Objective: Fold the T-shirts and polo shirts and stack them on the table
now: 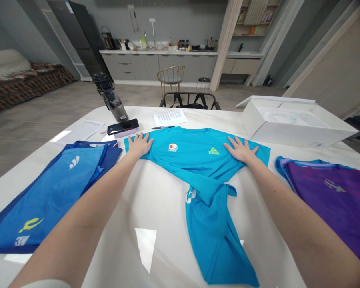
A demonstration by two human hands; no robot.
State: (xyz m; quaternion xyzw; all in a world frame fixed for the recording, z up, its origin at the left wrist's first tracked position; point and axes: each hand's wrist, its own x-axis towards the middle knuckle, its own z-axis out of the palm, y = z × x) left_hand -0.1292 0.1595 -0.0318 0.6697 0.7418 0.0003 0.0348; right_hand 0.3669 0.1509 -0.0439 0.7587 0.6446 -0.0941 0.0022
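A bright blue T-shirt (192, 154) lies on the white table (165, 240), its collar toward the far side. Its upper part is spread out, while the lower part is twisted and bunched toward the near edge. My left hand (140, 145) rests flat on the left sleeve, fingers spread. On the right shoulder and sleeve lies my right hand (241, 150), also flat with its fingers apart. Folded blue shirts (60, 180) are stacked at the left, and a purple folded shirt (333, 192) on blue cloth is at the right.
Behind the shirt are a paper sheet (170, 117), a pen (163, 127), a phone (123, 126) and a dark bottle (115, 104). An open white box (300, 134) stands at the back right. Beyond the table are chairs and a kitchen counter (156, 52).
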